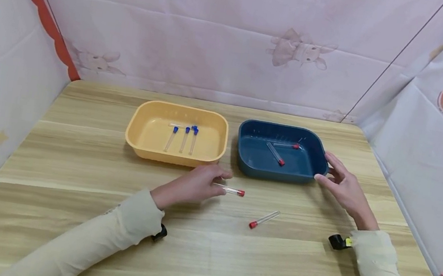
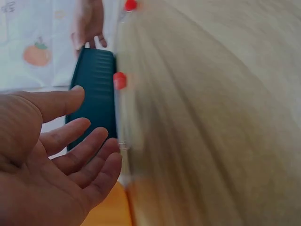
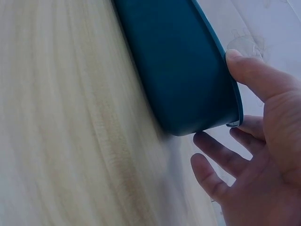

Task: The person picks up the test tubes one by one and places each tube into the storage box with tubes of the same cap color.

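Note:
My left hand (image 1: 196,185), fingers loosely bent and thumb apart, is beside a clear test tube with a red cap (image 1: 235,191) in front of the basins. In the left wrist view nothing lies in the palm, and the red-capped tube shows beyond the fingertips. My right hand (image 1: 344,190) holds the right end of the dark blue basin (image 1: 276,175), its thumb against the rim and fingers around the corner. Two red-capped tubes (image 1: 275,154) lie inside that basin. Another red-capped tube (image 1: 265,220) lies on the table between my hands.
A yellow basin (image 1: 171,157) stands left of the blue one, a narrow gap between them. Several blue-capped tubes (image 1: 184,140) lie in it. The wooden table (image 1: 202,268) meets a printed cloth wall (image 1: 216,56) behind the basins.

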Motion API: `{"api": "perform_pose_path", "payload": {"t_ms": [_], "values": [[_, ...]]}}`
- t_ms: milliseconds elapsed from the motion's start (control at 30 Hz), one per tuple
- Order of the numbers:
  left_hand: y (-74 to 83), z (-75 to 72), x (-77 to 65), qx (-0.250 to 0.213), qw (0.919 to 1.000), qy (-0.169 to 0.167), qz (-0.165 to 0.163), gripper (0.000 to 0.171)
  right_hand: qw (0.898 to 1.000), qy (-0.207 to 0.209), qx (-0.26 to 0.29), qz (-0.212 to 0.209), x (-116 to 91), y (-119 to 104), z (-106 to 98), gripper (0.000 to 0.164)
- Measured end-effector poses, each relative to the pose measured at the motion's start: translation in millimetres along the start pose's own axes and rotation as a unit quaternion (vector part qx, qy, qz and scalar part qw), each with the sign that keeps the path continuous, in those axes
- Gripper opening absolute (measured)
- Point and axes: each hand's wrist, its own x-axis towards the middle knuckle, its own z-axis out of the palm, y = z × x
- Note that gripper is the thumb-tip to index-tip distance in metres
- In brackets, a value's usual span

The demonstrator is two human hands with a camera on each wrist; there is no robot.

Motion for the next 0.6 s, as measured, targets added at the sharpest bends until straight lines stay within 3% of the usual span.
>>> {"api": "perform_pose_path", "payload": {"t_ms": [333,433,600], "values": [[-3.9,15.0,6.7,0.030,0.9991,0.028,-0.007,0.031,1.000,-0.001,0.007,0.002,0.3,1.3,0.2,0.074],[-3.8,17.7,7.2,0.045,0.9987,0.023,-0.003,0.023,1.000,-0.002,0.011,0.000,0.8,2.1,-0.1,0.074],[-0.9,20.7,4.8,0.066,0.9977,0.013,-0.001,0.024,1.000,-0.005,0.023,-0.013,1.9,2.1,-0.3,0.073]]}}
